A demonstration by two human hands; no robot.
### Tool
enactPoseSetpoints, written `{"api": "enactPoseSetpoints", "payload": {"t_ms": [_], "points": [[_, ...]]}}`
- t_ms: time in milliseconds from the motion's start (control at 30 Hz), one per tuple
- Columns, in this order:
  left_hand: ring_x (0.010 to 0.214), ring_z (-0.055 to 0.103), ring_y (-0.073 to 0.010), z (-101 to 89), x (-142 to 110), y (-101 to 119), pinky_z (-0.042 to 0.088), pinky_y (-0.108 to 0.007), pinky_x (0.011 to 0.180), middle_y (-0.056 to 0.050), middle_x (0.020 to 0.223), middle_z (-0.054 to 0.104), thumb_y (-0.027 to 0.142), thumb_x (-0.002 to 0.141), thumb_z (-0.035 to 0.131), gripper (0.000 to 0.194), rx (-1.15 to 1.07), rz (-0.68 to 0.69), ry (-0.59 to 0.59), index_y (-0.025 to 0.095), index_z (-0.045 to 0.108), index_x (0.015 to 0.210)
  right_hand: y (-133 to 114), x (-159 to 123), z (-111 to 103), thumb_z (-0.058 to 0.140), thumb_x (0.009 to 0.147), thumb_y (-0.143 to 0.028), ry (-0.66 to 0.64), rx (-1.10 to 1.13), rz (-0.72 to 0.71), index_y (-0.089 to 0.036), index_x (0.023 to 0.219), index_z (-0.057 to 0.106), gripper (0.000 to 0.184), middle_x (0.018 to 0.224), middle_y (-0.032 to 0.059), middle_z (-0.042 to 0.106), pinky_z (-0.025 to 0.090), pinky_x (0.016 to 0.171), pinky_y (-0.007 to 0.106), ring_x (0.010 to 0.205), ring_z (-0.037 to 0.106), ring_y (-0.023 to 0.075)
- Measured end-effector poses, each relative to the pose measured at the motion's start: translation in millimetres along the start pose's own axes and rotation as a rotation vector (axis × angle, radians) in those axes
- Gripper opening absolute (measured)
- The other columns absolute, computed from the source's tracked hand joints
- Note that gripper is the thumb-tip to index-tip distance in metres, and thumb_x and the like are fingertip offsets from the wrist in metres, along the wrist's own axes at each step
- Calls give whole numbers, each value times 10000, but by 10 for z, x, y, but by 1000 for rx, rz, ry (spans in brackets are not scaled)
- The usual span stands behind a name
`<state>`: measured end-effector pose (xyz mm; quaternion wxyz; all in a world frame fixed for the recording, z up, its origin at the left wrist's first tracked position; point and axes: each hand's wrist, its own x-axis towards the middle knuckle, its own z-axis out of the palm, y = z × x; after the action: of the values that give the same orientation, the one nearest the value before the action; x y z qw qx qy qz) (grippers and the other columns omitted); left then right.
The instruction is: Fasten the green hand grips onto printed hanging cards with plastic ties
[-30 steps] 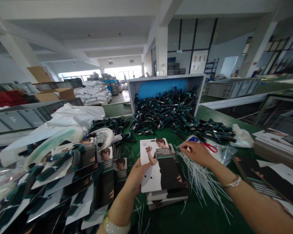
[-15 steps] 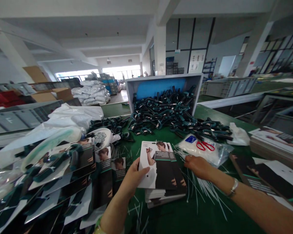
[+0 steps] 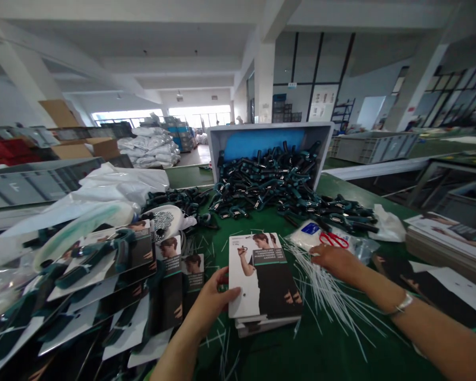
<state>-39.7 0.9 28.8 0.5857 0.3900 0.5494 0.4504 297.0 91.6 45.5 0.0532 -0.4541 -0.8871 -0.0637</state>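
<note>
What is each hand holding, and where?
Left hand touches the left edge of the top card, no clear grip; right hand over white ties: cannot tell.

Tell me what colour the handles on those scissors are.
The scissors' handles are bright red, as the head view shows.

A large factory packing floor with a white ceiling and square concrete columns (image 3: 264, 79), daylight coming from a far row of windows (image 3: 200, 117). Long green-topped workbenches (image 3: 337, 188) carry a heap of dark spring hand grips (image 3: 269, 180) and stacks of printed cards (image 3: 262, 275), while grey plastic crates (image 3: 371, 148), white bagged goods (image 3: 148, 151) and cardboard boxes (image 3: 103, 148) stand nearby
</note>
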Motion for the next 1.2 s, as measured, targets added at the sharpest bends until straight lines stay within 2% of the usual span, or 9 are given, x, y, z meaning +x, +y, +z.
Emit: {"api": "enactPoseSetpoints", "payload": {"t_ms": [100,200,300,400,667,833,967,1067,1200], "points": [[670,608,-176,13,-8,-12,444,-239,520,-43,844,609,312,518,774,676,2,-15,10,163,458,1097,-8,-35,-152,514,776,-176,252,306,67,-217,866,695,206,944,79,681,501,724,327,838,630,204],[627,599,-162,97,-21,65,452,-244,512,-26,782,611,352,547,746,643,-75,-3,-4,160,420,1067,-302,-18,-305,542,786,-391,513,814,331,-194,842,674,244,811,69,679,519,515,275,620,622,165],[614,601,-174,192,-66,168,460,-259,480,-31,786,623,343,572,726,675,-80,-40,-60,180,366,1119,-716,49,-379,596,729,-472,549,1243,471,-171,744,646,306,777,70,663,503,444,237,617,617,161],[659,614,-188,243,-124,203,483,-275,506,-48,836,637,241,533,752,762,-117,-69,-111,187,334,1168,-1024,114,-365,633,698,-477,476,1400,488,-161,717,624,317,808,73,657,520,471,237,656,627,165],[623,598,-141,257,-223,147,495,-260,530,-42,812,631,240,567,725,558,-294,-83,-149,145,440,1038,-1320,136,-364,549,731,-548,283,1218,580,-174,872,587,401,739,53,656,397,287,185,490,588,137],[580,578,-125,271,-245,153,463,-220,450,-32,811,623,280,660,649,549,-255,-76,-162,185,383,1131,-1371,113,-377,518,746,-541,314,1147,479,-175,868,602,394,740,58,652,417,320,218,497,583,145],[596,578,-132,283,-264,169,460,-216,449,-27,806,611,309,700,611,555,-220,-10,-153,199,341,1173,-1351,102,-427,497,776,-490,294,1038,363,-185,876,623,345,816,59,657,471,464,245,595,592,152],[576,558,-117,295,-275,201,449,-206,453,-14,782,601,333,725,590,537,-171,90,-112,207,329,1176,-1337,100,-536,437,829,-431,80,905,179,-194,846,648,318,754,31,655,446,560,238,645,587,146],[551,528,-96,312,-287,222,436,-196,458,-11,787,600,359,754,559,514,-125,182,-94,211,309,1178,-1332,103,-646,409,840,-357,-225,731,25,-168,712,655,336,594,8,604,366,521,216,563,535,121]]}}
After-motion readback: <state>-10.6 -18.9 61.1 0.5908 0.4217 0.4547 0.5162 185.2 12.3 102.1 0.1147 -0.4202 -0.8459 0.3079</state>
